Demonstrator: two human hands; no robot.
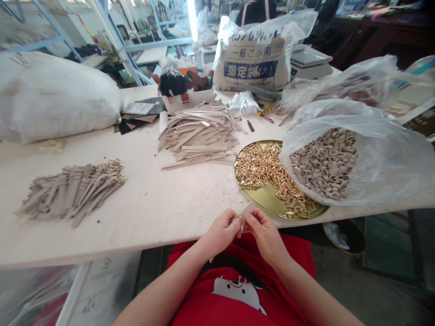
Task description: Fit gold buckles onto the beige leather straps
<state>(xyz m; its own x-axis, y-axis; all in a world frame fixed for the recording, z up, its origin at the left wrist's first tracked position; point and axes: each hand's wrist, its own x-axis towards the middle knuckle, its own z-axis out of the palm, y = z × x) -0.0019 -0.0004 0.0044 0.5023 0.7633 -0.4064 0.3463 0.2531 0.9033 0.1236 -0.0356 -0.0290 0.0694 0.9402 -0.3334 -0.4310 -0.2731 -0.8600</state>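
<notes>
Right at the fingertips [235, 222], the left hand [222, 232] and the right hand [267, 235] meet in a tight pinch, thumbs and forefingers closed on a beige strap [248, 209] with a glint of gold metal [239, 217] at its near end. It is held just off the near edge of the table [152, 203], above a red shirt [238, 280].

The strap looks light, thin and limp, like cut leather or leatherette, so it should bend easily and is best gripped close to the end. The metal part is tiny, hard and probably slick, so it wants a firm pinch by its edges. How the two are joined is too small to tell.

Just beyond the right hand sits a round gold tray [268, 201] heaped with shiny buckles [261, 165]. Touching the tray's right side is a soft clear plastic bag [384, 154] full of small beige loops [324, 163]. Farther back lies a loose stack of flat beige strips [200, 136], and well to the left is a fanned pile of straps [74, 188] with gold tips. A plump white sack [50, 95] and a printed bag [251, 59] stand behind.
</notes>
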